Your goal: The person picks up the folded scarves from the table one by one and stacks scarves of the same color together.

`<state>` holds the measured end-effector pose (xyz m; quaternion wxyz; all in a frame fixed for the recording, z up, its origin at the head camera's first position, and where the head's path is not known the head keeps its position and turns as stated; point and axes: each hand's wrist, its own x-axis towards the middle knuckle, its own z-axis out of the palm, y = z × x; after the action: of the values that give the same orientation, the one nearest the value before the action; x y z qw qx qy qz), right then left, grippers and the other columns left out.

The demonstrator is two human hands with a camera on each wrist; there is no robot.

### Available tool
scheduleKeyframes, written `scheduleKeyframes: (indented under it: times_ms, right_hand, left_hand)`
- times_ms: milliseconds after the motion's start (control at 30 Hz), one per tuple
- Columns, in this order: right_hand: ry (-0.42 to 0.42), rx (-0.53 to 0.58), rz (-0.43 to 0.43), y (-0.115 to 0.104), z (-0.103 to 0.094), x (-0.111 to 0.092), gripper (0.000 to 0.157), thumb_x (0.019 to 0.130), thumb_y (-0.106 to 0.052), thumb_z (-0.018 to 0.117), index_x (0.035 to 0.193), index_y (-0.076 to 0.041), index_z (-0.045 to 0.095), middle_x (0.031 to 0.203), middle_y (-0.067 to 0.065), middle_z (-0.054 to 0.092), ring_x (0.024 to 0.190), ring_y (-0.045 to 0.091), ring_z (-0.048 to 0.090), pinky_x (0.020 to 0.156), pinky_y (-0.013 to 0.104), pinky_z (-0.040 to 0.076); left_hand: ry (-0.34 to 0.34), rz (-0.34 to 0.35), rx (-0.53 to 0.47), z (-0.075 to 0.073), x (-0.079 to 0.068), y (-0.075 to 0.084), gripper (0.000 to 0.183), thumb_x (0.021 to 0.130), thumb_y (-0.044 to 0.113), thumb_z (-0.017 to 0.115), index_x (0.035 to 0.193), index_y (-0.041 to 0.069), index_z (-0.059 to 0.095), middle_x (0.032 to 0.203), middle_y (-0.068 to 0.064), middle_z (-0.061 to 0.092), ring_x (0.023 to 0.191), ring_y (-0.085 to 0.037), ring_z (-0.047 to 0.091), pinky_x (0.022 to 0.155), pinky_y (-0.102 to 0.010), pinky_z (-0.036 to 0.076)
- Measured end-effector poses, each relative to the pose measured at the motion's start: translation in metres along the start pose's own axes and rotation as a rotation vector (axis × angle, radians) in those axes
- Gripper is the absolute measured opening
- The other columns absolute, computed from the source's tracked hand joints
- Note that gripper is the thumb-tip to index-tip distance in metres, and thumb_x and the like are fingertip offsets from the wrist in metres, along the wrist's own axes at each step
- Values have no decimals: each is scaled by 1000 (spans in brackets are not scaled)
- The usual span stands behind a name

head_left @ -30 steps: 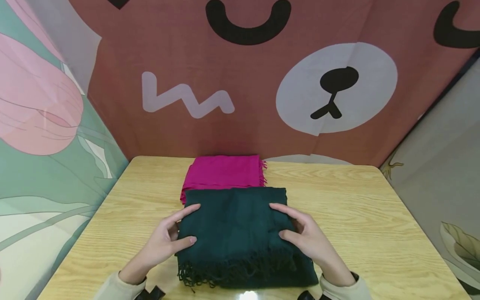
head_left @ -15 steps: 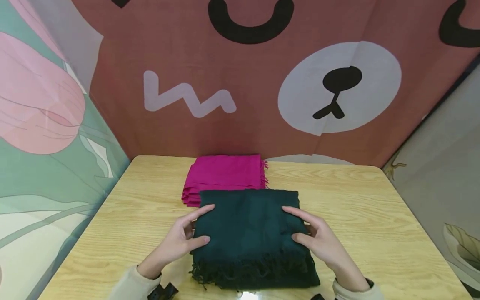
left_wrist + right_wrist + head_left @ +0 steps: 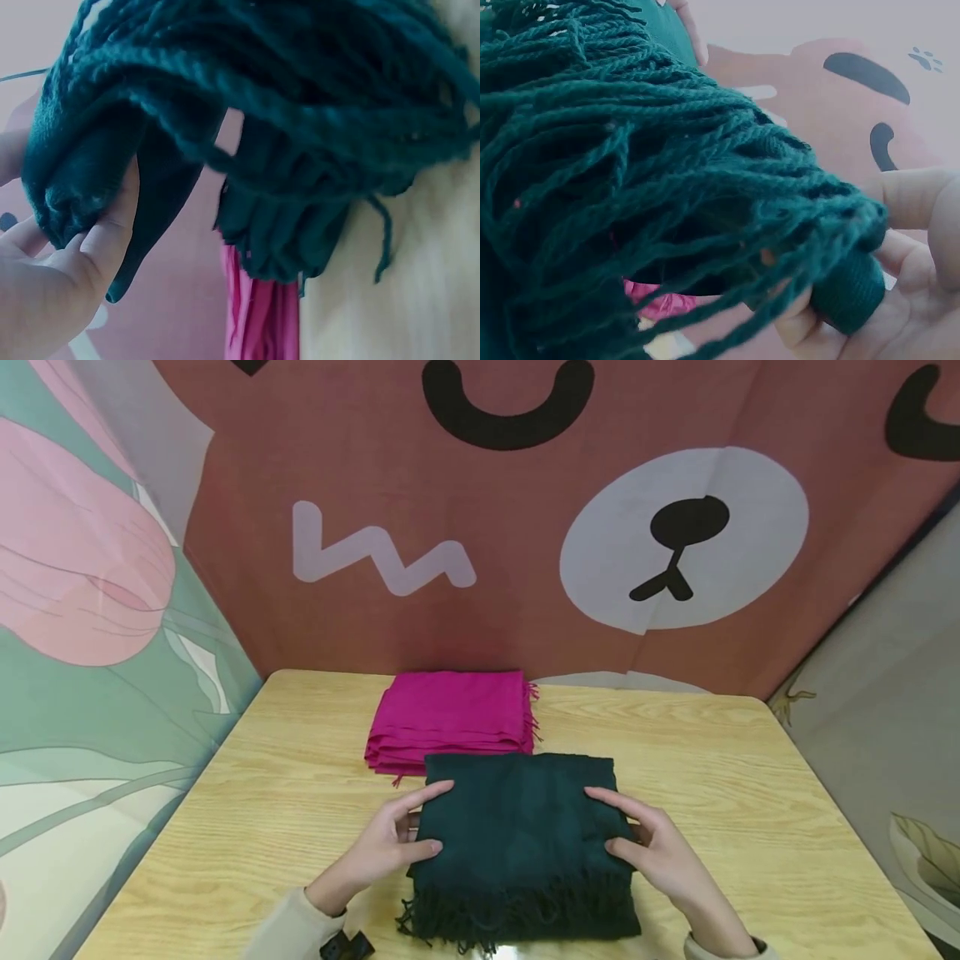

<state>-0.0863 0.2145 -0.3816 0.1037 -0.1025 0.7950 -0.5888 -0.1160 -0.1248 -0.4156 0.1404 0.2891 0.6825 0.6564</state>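
A dark green folded scarf [image 3: 521, 822] with a fringe of twisted tassels lies across the front middle of the head view. My left hand [image 3: 386, 843] grips its left side, thumb and index finger on top and the other fingers tucked under the layers. On the opposite side my right hand [image 3: 663, 847] holds it the same way. In the left wrist view, the left hand [image 3: 56, 289] has the folded edge between thumb and fingers. Tassels fill much of the right wrist view, where the right hand [image 3: 904, 285] pinches a rolled edge. Part of the scarf appears raised over lower layers.
Behind the green scarf, a magenta folded scarf [image 3: 457, 710] with a fringed right edge lies at the back of the wooden table [image 3: 750, 827]. A brown cloth backdrop [image 3: 510, 627] with a bear print hangs along the table's far edge.
Both hands have shifted to the right and slightly nearer, carrying the upper part of the green scarf with them. More of the magenta scarf's front now shows. The grip stays the same.
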Motion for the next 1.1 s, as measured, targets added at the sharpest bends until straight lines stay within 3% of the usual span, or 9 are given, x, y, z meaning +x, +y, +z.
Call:
scheduleKeyframes:
  times_ms: [67,133,233,333,467,600,700,800,1100]
  right_hand:
    - [1,0,-3,5,-1,-1,54,81,10,51,133,-5,46,140,20,33,94,10,44,57,29,41]
    - [-12,15,-18,9,-2,-1,54,81,11,51,133,-3,44,140,22,32,72,9,45,53,28,39]
    - [-49,50,-64,17,-2,1,53,82,12,49,134,2,41,140,28,28,46,16,25,44,30,32]
    - [-75,69,-100,24,-2,3,53,83,12,48,134,5,38,139,32,26,42,20,16,43,31,30]
    - [-77,70,-69,32,-2,4,53,83,11,48,134,5,38,140,31,24,49,17,28,48,29,34]
    - [-78,75,10,39,-5,4,54,83,10,48,136,4,36,142,30,21,54,13,30,53,29,36]
    - [-83,89,74,45,-7,5,55,84,9,46,137,3,35,143,30,17,51,13,26,56,28,37]
    - [-84,80,117,52,-10,5,55,84,8,46,137,3,35,143,30,16,67,19,41,63,30,40]
    - [-139,75,176,66,-14,5,55,87,-4,54,138,3,34,143,32,16,115,43,37,76,37,45]
  left_hand:
    - [-10,-27,-21,1,1,-4,64,81,-8,59,139,-1,33,143,-25,23,45,-13,17,43,-22,26]
    - [-20,-56,-41,3,1,-7,64,81,-7,59,139,-1,32,144,-25,22,46,-10,19,46,-21,29]
    - [-30,-91,-55,4,2,-11,65,81,-7,59,140,0,31,145,-25,20,48,-7,26,50,-21,35]
    - [-29,-122,-70,4,3,-17,65,81,-7,58,140,-1,30,145,-25,19,55,-6,41,56,-21,41]
    - [-32,-153,-118,5,5,-23,66,81,-8,58,140,-2,29,146,-25,16,67,-7,53,61,-21,44]
    - [-30,-180,-157,4,6,-27,66,82,-7,58,140,-4,27,145,-26,16,61,-4,50,60,-21,43]
    - [-28,-221,-199,3,5,-28,65,84,-5,57,141,-4,25,139,-28,30,73,-11,60,66,-25,48]
    - [-23,-272,-230,3,4,-29,63,86,-5,55,141,-4,25,132,-27,39,102,-26,58,75,-31,50]
    - [-41,-367,-201,-2,-1,-40,61,86,-4,57,139,0,29,116,-18,50,94,-29,61,70,-36,52]
